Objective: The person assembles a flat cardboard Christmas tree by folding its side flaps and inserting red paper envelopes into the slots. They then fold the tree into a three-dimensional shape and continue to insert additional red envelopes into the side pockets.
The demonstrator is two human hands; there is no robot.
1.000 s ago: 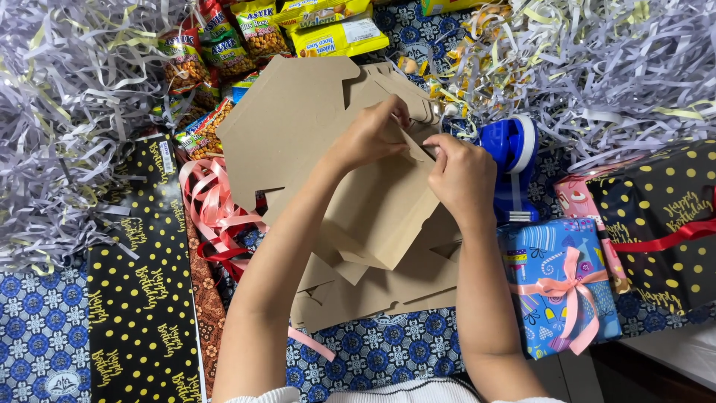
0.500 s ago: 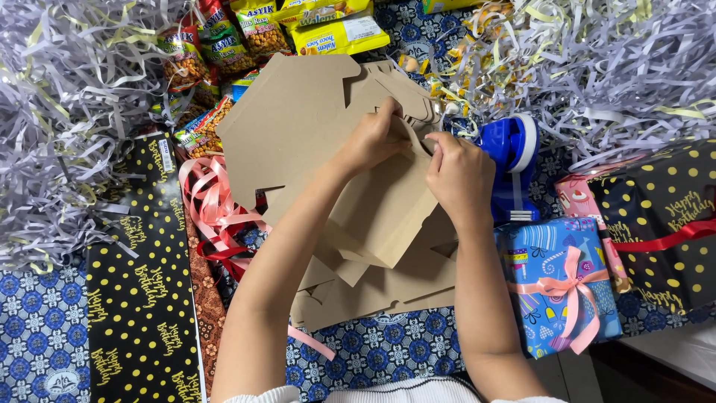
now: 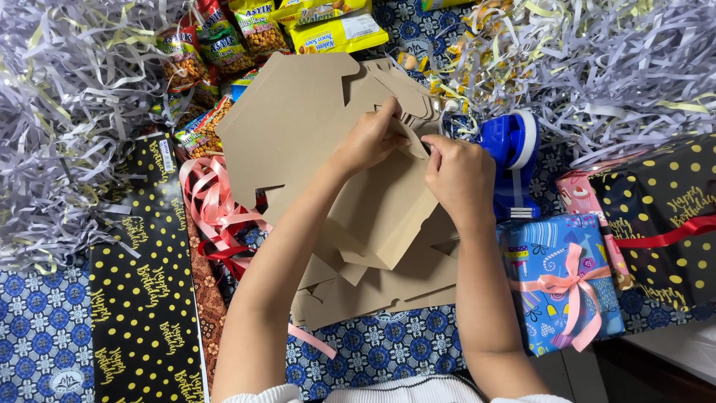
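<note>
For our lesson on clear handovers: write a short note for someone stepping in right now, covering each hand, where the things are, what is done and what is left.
Left hand and right hand both pinch a flap at the top of the brown cardboard box blank. It lies on more flat blanks. Blue tape dispenser sits right of the hands; pink ribbon left. One blue wrapped gift is done. The blank is still partly flat; folding remains.

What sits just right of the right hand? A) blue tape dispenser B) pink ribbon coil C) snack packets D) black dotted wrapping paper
A: the blue tape dispenser stands just right of the right hand, which pinches the cardboard with the left hand.
</note>
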